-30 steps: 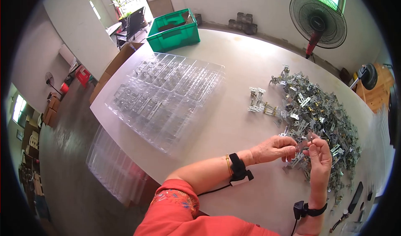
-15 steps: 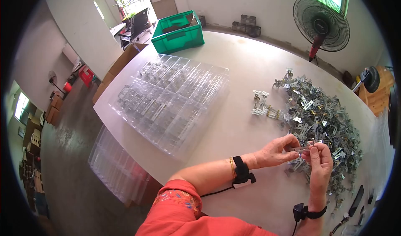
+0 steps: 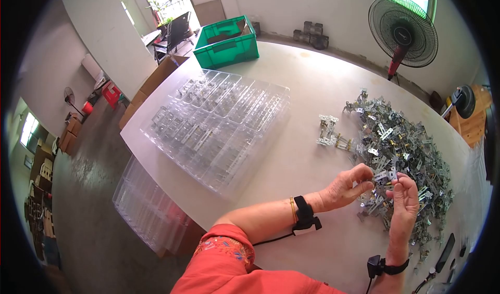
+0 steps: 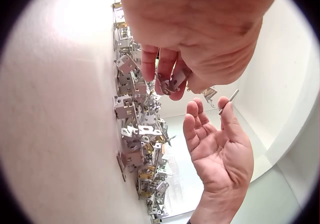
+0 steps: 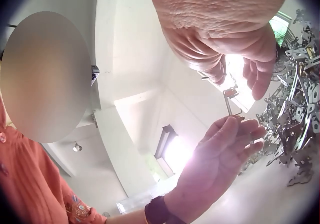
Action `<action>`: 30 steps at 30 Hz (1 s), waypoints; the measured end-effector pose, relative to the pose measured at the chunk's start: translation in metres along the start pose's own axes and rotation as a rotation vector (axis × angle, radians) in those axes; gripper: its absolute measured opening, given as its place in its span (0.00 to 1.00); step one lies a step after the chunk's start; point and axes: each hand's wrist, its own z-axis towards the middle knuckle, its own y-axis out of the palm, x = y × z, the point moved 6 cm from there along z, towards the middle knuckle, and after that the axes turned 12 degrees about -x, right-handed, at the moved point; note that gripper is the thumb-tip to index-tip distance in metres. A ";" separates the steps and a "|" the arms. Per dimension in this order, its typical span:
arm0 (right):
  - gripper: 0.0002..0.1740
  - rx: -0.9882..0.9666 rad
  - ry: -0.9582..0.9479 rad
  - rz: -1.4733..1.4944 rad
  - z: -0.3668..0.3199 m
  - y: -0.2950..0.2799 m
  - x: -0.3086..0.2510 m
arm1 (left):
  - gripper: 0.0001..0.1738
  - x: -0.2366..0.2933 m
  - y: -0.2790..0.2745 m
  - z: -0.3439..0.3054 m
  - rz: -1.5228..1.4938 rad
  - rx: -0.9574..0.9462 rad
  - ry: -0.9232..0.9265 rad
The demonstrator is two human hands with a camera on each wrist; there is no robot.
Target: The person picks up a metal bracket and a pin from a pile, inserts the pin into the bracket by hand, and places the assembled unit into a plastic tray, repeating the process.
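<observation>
White table point(image 3: 291, 86) fills the view, and the landmark is the pile point(image 3: 406, 148) of metal parts. Both hands hover at the pile's near edge. Left hand point(image 3: 346, 187) curls its fingers round a small bracket point(image 4: 170, 84). Right hand point(image 3: 403, 200), palm mostly spread, pinches a thin pin point(image 4: 228, 101) between thumb and forefinger, near the bracket but apart. Light, stiff, sharp-edged stuff, I'd say: hold the bracket by its flat plate, the slippery pin mid-shaft. Clear trays point(image 3: 219, 122) lie well left of the pile.
</observation>
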 end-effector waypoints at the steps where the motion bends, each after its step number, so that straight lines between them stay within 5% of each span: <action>1: 0.04 -0.029 -0.009 -0.018 0.000 -0.003 0.000 | 0.12 -0.003 -0.002 0.000 -0.019 0.025 -0.010; 6: 0.04 -0.213 0.064 -0.034 -0.004 0.006 -0.010 | 0.11 -0.012 -0.004 0.000 -0.208 0.049 -0.053; 10: 0.02 -0.444 0.265 0.148 -0.015 0.031 -0.006 | 0.10 -0.024 -0.004 0.000 -0.408 0.094 -0.089; 13: 0.03 -0.825 0.477 0.281 -0.043 0.051 0.011 | 0.10 -0.028 -0.004 0.000 -0.448 0.102 -0.076; 19: 0.05 -1.137 0.797 0.527 -0.096 0.073 0.056 | 0.10 -0.025 -0.005 0.000 -0.451 0.082 -0.102; 30: 0.11 -1.261 0.698 0.559 -0.094 0.077 0.063 | 0.11 -0.017 -0.009 0.004 -0.346 0.072 -0.124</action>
